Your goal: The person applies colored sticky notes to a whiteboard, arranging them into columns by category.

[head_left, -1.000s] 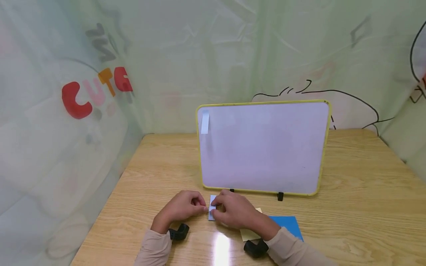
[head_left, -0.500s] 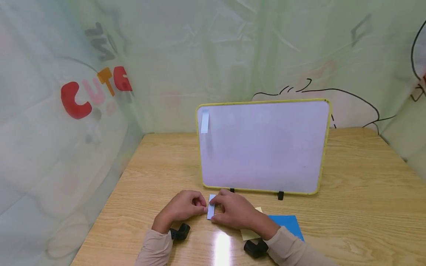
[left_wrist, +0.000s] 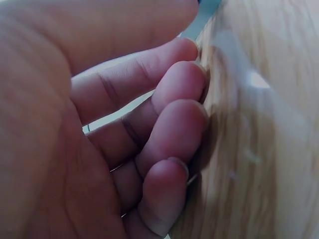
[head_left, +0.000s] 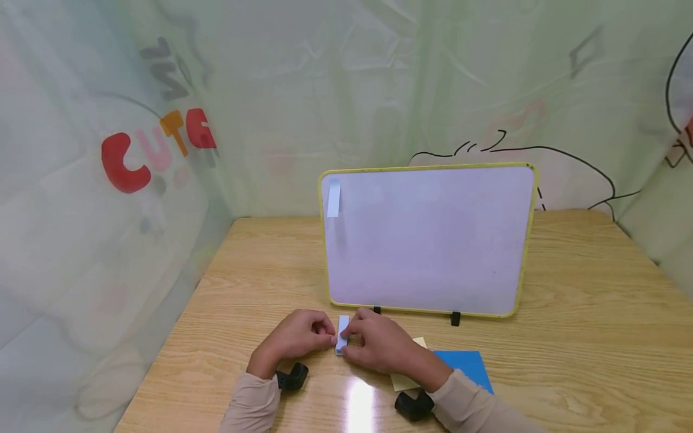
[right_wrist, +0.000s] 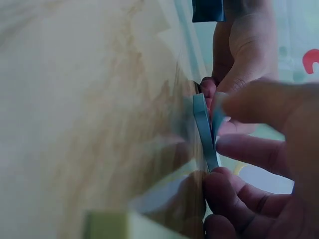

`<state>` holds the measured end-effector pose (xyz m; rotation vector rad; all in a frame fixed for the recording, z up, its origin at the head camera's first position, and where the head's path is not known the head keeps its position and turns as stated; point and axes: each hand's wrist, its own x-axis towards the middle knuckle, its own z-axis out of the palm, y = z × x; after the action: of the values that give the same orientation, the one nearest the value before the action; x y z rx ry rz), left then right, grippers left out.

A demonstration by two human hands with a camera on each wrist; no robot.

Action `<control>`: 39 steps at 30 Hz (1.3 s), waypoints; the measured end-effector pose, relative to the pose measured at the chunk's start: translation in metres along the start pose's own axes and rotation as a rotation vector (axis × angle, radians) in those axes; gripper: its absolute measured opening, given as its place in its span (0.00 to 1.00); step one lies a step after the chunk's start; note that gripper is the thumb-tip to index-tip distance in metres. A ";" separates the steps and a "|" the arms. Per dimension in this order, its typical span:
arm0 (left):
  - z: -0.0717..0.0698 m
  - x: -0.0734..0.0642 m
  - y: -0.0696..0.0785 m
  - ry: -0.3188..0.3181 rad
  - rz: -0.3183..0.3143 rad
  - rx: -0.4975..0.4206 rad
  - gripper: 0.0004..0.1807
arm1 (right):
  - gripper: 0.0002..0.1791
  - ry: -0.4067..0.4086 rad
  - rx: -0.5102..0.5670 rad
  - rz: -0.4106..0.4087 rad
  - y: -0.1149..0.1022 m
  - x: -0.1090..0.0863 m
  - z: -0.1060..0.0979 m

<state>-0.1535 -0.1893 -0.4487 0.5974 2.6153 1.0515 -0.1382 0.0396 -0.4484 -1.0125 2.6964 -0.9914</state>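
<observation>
A narrow, folded light-blue paper strip [head_left: 343, 325] stands lengthwise between the two hands, just in front of the whiteboard [head_left: 428, 240]. In the right wrist view the paper strip [right_wrist: 203, 127] shows two layers, with a flap lifted apart from the other. My right hand [head_left: 379, 343] holds its right side, thumb near the lower end and index finger higher up. The left hand [head_left: 303, 334] pinches at its left edge with thumb and index finger. Curled fingers [left_wrist: 174, 134] of that hand rest against the wooden table in the left wrist view, where the strip hardly shows.
Another pale-blue strip [head_left: 333, 199] sticks to the board's upper left corner. Under the right forearm lie a yellow paper sheet [head_left: 402, 382] and a blue sheet [head_left: 467, 368]. Black feet [head_left: 456, 319] support the board. Printed curtains stand behind and left of the table [head_left: 260, 258].
The strip has shifted slightly left and away from the person. The right thumb slid to its lower end, and the right index finger has now come lower along it. The left hand stays put.
</observation>
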 end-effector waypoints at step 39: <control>0.002 -0.001 0.005 0.020 0.012 0.052 0.09 | 0.08 0.011 0.398 0.220 -0.008 0.004 -0.002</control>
<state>-0.1508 -0.1855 -0.4465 0.6182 2.6670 1.0003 -0.1376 0.0335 -0.4412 -0.6226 2.4055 -1.4072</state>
